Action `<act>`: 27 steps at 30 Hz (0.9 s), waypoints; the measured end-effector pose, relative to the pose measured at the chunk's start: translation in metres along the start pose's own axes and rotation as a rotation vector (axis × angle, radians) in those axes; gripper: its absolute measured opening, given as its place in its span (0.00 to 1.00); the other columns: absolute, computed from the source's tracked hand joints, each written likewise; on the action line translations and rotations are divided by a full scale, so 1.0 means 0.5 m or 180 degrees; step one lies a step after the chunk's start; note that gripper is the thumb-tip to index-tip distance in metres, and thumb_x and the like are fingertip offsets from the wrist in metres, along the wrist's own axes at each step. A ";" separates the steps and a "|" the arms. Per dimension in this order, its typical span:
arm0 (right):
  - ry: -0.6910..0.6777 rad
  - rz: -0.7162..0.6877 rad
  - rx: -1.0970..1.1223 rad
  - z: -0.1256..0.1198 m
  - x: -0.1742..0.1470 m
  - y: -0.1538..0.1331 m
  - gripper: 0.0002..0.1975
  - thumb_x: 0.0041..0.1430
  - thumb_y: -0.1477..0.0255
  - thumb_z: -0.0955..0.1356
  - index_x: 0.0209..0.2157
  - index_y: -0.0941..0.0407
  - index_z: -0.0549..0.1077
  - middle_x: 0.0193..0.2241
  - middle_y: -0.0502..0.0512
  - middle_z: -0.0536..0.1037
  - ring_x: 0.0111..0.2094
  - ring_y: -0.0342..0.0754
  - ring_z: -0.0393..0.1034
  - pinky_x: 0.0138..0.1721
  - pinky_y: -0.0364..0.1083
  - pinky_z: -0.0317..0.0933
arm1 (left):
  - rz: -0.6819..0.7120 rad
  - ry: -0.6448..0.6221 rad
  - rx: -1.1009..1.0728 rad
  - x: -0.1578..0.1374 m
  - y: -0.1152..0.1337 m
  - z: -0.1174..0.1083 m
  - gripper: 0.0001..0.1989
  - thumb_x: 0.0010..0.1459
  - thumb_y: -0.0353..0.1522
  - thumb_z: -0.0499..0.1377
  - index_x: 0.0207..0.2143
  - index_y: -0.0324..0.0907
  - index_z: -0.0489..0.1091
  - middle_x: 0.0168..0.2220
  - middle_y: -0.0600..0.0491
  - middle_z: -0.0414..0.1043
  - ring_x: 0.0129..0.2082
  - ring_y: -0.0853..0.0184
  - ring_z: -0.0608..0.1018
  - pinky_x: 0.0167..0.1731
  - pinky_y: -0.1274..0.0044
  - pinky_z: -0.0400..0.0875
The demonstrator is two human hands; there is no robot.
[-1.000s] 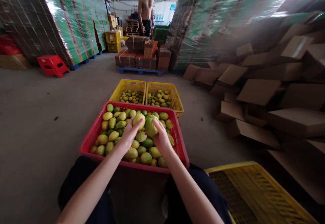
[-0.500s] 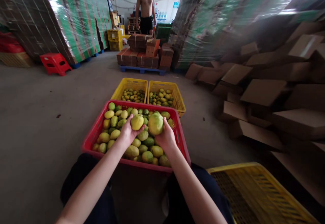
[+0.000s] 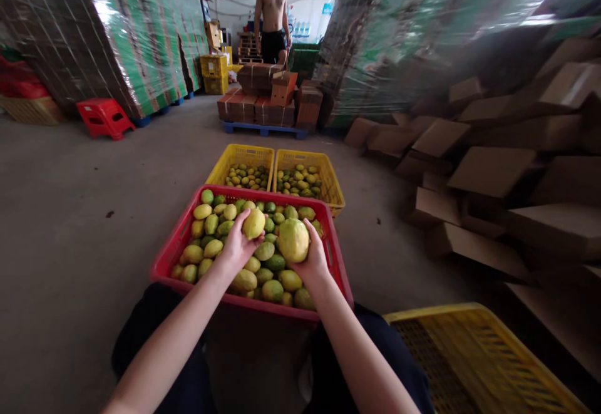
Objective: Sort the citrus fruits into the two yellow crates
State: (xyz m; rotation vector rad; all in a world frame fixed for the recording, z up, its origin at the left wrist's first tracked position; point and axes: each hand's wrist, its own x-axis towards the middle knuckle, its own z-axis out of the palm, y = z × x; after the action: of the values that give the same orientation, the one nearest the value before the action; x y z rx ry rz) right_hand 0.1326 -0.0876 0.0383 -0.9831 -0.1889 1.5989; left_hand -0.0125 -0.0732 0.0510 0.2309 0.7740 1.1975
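Observation:
My left hand (image 3: pixel 238 243) is closed round a yellow lemon (image 3: pixel 254 223), with the thumb along its left side. In my right hand (image 3: pixel 312 256) rests a larger, pale yellow-green lemon (image 3: pixel 293 240), gripped from the right and below. Both hands are over a red plastic crate (image 3: pixel 332 257), which is full of green and yellow lemons (image 3: pixel 213 248). The two held lemons are apart from each other, side by side above the pile. My fingers beneath each fruit are partly hidden.
Behind the red crate stand two yellow crates (image 3: pixel 335 185) holding more lemons. An upturned-looking yellow crate (image 3: pixel 474 345) is at lower right. Cardboard boxes (image 3: pixel 491 170) pile up on the right. A red stool (image 3: pixel 106 118), a blue pallet (image 3: pixel 265 130) with cartons, and a person (image 3: pixel 273 13) are farther off.
The larger lemon in my right hand has turned and moved slightly right and down. The left hand's lemon has barely shifted. In the background the person has changed leg position.

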 end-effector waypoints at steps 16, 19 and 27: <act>-0.0423 0.0268 0.0302 0.001 -0.017 -0.013 0.09 0.56 0.63 0.69 0.32 0.55 0.74 0.23 0.49 0.80 0.22 0.48 0.75 0.21 0.45 0.70 | -0.0297 0.0218 -0.0201 -0.008 0.007 0.002 0.13 0.65 0.36 0.50 0.33 0.39 0.68 0.23 0.52 0.72 0.20 0.70 0.75 0.18 0.82 0.71; -0.0426 0.0084 0.0470 -0.002 0.000 -0.004 0.14 0.57 0.56 0.69 0.32 0.54 0.74 0.25 0.49 0.81 0.25 0.47 0.76 0.27 0.45 0.72 | -0.0344 0.0308 -0.0379 -0.001 0.001 -0.008 0.15 0.67 0.33 0.45 0.38 0.38 0.69 0.25 0.51 0.73 0.27 0.67 0.79 0.26 0.77 0.77; -0.0349 -0.0006 0.0502 0.002 -0.005 0.005 0.07 0.58 0.64 0.69 0.34 0.53 0.73 0.27 0.48 0.80 0.28 0.47 0.76 0.29 0.45 0.73 | -0.0249 0.0607 -0.0294 0.007 0.007 -0.012 0.13 0.65 0.38 0.51 0.41 0.39 0.69 0.28 0.50 0.73 0.30 0.65 0.81 0.26 0.76 0.79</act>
State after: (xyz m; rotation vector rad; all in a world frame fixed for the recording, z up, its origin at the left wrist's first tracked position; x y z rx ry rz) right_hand 0.1302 -0.0900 0.0386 -0.7745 -0.1364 1.6409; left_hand -0.0182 -0.0701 0.0471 0.0096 0.8830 1.1891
